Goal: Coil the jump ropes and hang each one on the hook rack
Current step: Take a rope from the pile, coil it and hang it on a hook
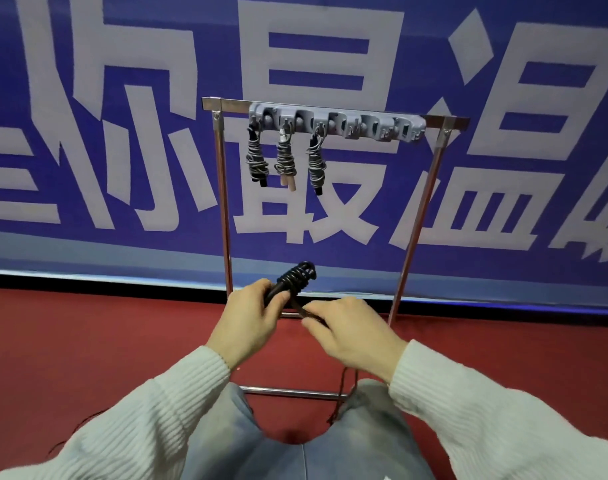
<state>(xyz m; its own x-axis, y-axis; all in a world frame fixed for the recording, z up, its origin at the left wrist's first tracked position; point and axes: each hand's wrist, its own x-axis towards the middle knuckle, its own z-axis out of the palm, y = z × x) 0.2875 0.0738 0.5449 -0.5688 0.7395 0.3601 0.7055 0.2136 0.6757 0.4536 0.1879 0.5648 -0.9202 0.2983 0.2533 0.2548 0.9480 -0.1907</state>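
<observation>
A grey hook rack (pixel 337 123) sits on the top bar of a metal stand (pixel 416 216). Three coiled jump ropes hang from its left hooks: one (pixel 257 161), a second with a tan handle (pixel 285 162), and a third (pixel 316 164). The right hooks are bare. My left hand (pixel 252 320) grips a black jump rope bundle (pixel 295 277) with coils wound round its handles. My right hand (pixel 351 332) pinches the rope's loose strand just right of the bundle. The dark cord (pixel 342 393) trails down below my right wrist toward the floor.
A blue banner (pixel 122 133) with large white characters covers the wall behind the stand. Red carpet (pixel 87 341) covers the floor. The stand's lower crossbar (pixel 295 393) lies in front of my knees in blue jeans (pixel 295 455).
</observation>
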